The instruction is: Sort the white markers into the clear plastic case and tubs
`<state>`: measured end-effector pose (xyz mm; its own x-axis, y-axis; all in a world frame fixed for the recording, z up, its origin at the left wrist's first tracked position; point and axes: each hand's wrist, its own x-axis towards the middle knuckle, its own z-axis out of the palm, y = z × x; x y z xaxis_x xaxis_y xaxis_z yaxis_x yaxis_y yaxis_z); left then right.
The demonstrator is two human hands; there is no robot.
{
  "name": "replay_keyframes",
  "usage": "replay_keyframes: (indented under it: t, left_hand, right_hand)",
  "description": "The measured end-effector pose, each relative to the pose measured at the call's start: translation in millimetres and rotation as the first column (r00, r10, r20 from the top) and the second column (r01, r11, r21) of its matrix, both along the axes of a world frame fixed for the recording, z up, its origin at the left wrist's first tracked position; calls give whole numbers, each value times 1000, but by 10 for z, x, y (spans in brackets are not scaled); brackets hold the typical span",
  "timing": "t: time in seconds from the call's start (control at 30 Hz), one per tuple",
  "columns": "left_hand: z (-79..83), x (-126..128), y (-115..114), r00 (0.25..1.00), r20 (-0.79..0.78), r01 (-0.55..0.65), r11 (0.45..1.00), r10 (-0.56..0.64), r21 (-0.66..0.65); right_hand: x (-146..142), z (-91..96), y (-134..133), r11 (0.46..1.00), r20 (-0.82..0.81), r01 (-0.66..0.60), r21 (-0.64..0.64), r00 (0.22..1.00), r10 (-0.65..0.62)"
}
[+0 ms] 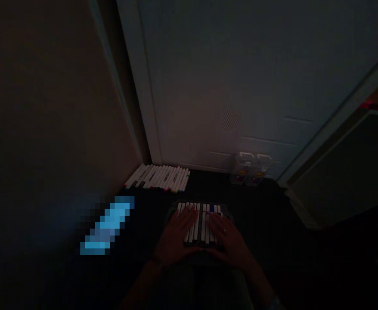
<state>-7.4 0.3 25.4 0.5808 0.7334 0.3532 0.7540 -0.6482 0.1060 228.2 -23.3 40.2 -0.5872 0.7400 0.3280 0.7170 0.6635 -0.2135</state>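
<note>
In the dim head view, white markers (195, 232) lie side by side in a dark case (227, 209) in front of me, split into two groups by a dark strip. My left hand (178, 230) rests flat over the left group, fingers stretched out. Over the right group lies my right hand (227, 236), its fingers spread and a ring on one of them. One marker (212, 208) with a blue end shows among the white ones near the right fingertips. Both palms cover part of the case's near corners.
A row of white markers with coloured ends (158, 177) lies at the back left by the wall. Two clear plastic cases with handles (240, 168) stand upright at the back right, against a white panel (192, 86). A blurred bright blue rectangle (108, 226) glows at the left.
</note>
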Motion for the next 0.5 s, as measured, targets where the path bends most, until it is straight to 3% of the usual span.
replay_keyframes:
  t: [0.3, 0.5]
  left_hand:
    - [-1, -4, -19, 999, 30, 41, 999, -40, -17]
    - [-95, 62, -90, 999, 38, 35, 999, -36, 28]
  right_hand:
    - [-16, -76, 33, 995, 24, -97, -8, 995, 97]
    - [-37, -89, -2, 991, -3, -130, 29, 991, 130]
